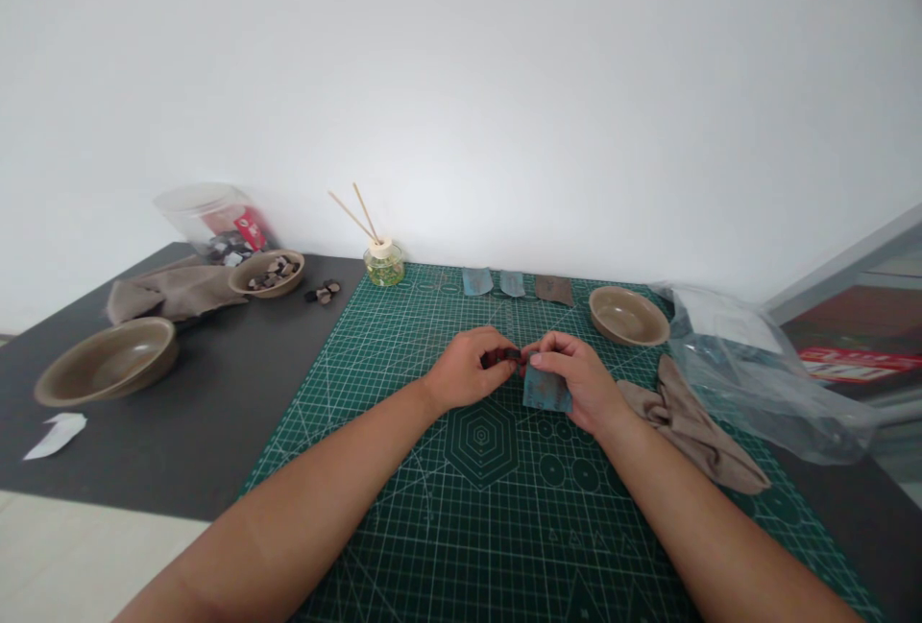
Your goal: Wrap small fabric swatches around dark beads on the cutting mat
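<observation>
My left hand [472,369] is closed in a pinch on a small dark piece near the middle of the green cutting mat [403,354]. Touching or nearly touching its fingertips, my right hand [576,375] grips a blue-grey patch of sandpaper or cloth [546,390], which hangs below the thumb. The contact between the dark piece and the patch is partly hidden by my fingers. Along the mat's back edge lie two light blue patches [476,281] [512,284] and a brown patch [554,290].
Right: a bowl [629,316], brown cloth [695,431] and plastic bag [764,373]. Left: a bowl of small pieces [267,274], loose pieces [323,292], another bowl [108,362], cloth [177,292], white scrap [58,435] and clear bag [216,220]. A reed diffuser [384,261] stands behind.
</observation>
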A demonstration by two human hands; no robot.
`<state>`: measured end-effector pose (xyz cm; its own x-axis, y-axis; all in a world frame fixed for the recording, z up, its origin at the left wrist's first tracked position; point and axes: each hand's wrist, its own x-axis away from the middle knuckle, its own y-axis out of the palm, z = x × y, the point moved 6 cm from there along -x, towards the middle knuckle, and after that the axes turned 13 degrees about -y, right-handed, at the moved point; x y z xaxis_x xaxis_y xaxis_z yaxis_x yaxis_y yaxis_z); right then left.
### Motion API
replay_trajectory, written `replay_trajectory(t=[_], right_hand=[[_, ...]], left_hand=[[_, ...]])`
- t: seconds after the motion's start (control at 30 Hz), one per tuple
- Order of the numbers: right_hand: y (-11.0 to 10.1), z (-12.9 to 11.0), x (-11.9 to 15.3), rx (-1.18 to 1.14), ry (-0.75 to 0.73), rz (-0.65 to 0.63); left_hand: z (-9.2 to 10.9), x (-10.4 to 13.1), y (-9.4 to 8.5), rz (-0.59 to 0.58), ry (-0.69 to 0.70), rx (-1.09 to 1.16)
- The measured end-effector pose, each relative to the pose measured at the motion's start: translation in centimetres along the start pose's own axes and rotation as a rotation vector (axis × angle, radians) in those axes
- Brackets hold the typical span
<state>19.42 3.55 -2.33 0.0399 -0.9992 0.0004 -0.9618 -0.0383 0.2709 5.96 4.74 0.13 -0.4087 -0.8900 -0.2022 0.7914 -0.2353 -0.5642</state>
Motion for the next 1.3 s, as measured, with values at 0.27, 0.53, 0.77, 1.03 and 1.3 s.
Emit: replay_trajectory(t=[0.27,0.53,0.77,1.03,1.3], right_hand=[[0.01,0.05,0.04,-0.01,0.004,0.004],[0.2,-0.2,0.09,-0.017,0.011,-0.012],[0.18,-0.18,0.11,-0.016,-0.017,-0.034],[0.14,-0.15,0.11,-0.003,-0.027,-0.031],[0.13,-0.15,0.06,-0.007,-0.021,-0.022]], left_hand=[[0.01,-0.06,0.02,-0.003,-0.01,-0.014],[-0.14,-0.11,0.14,0.006,-0.018,-0.01],[-0.25,-0.1,0.21,-0.005,-0.027,-0.025],[-0.17,-0.07,0.28,-0.007,-0.005,-0.029],[-0.21,-0.07,0.3,-0.008,-0.012,-0.024]])
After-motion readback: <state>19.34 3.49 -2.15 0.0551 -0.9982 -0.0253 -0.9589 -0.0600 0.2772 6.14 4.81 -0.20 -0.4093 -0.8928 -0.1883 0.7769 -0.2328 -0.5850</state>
